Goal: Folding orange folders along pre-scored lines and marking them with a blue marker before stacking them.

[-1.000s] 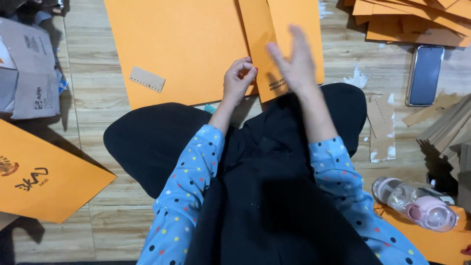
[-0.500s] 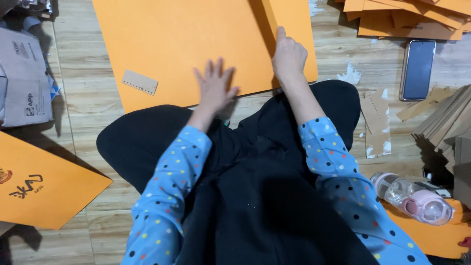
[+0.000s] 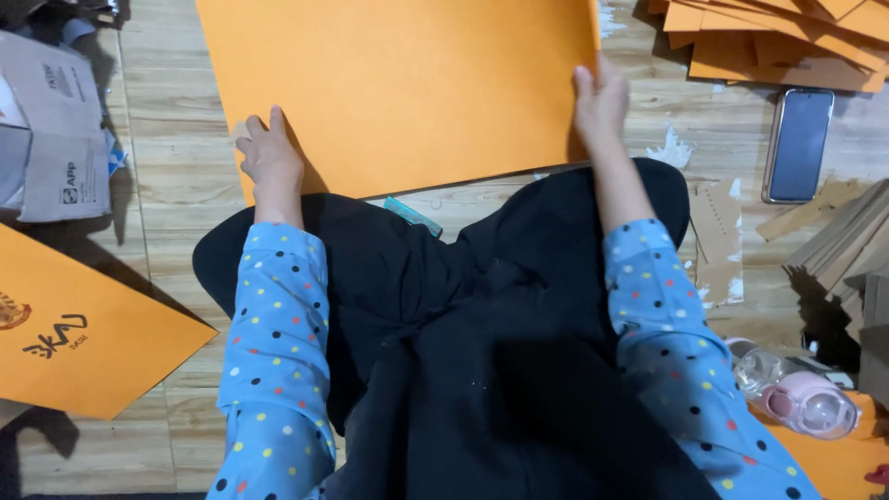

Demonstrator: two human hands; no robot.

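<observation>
The orange sheet (image 3: 407,83) runs off the top edge; the stack of orange sheets (image 3: 778,46) and grey box (image 3: 46,130) are also cut off.

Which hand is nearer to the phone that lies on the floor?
The right hand. It rests on the right edge of the big orange sheet, with the phone further to its right. The left hand is at the sheet's lower left corner, far from the phone.
</observation>
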